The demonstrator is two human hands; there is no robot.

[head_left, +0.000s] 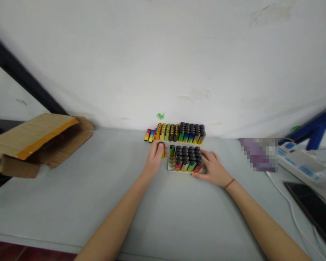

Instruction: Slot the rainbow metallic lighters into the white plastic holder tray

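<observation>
My left hand (153, 155) is closed around a yellow lighter (163, 153) with a dark top, just left of a small pale tray (171, 169). Several lighters (188, 159) with black tops stand upright in rows in this tray. Its left column holds one green lighter (172, 149) at the back, and the pockets in front of it are bare. Around the tray's right end, my right hand (213, 167) grips it, thumb at the front corner and fingers behind.
Against the wall stands a second block of lighters (188, 132), with a few lighters (149, 135) lying at its left. An open cardboard box (40, 141) lies at left. At right are a power strip (301, 163), a phone (312, 206), a white cable (289, 201) and a pixelated item (260, 154).
</observation>
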